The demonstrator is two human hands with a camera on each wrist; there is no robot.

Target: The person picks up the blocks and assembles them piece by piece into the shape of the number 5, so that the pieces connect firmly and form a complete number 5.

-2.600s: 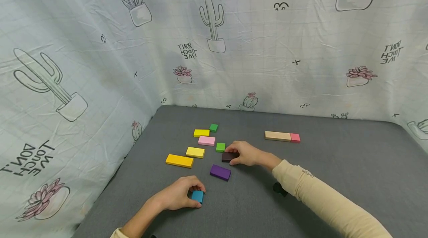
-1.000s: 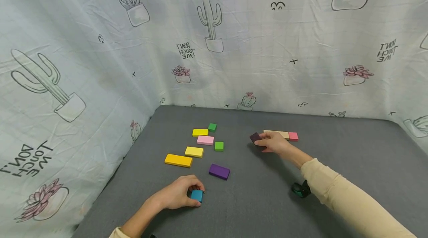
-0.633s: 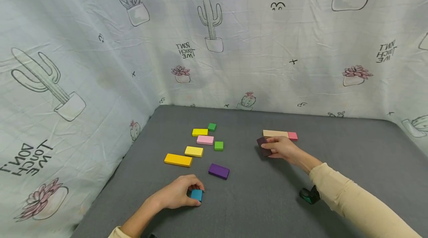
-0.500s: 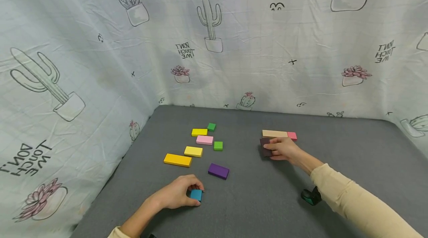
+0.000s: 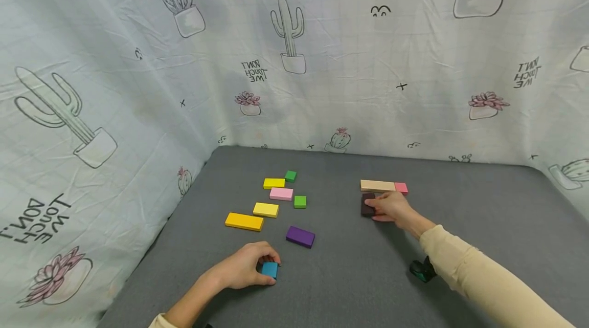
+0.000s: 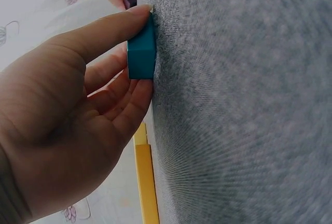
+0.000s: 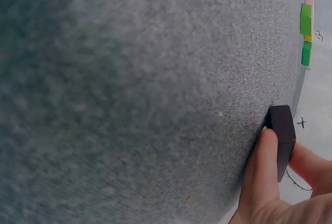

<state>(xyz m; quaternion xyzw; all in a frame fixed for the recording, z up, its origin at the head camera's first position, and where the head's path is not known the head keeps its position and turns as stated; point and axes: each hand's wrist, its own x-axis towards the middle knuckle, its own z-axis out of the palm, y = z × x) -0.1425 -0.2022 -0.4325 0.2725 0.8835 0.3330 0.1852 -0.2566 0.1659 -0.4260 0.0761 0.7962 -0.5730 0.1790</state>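
Observation:
My left hand (image 5: 244, 268) pinches a small blue block (image 5: 270, 269) between thumb and fingers on the grey cloth. The left wrist view shows the same blue block (image 6: 141, 60) at the cloth surface. My right hand (image 5: 397, 208) grips a dark brown block (image 5: 366, 210), its long side pointing away from me. This block sits at the near side of a tan block (image 5: 377, 186), close to its left end. A pink-red block (image 5: 401, 188) adjoins the tan block's right end. In the right wrist view, thumb and fingers lie along both sides of the dark brown block (image 7: 283, 123).
Left of centre lie a purple block (image 5: 300, 236), an orange-yellow block (image 5: 244, 221), a pale yellow block (image 5: 266, 210), a light green block (image 5: 300, 202), a pink block (image 5: 281, 194), a yellow block (image 5: 274, 183) and a green block (image 5: 290, 176). A printed curtain (image 5: 359, 62) surrounds the table.
My right hand has carried the dark brown block rightward from beside the light green block, turned it, and brought it down by the tan block. My left hand stays on the blue block.

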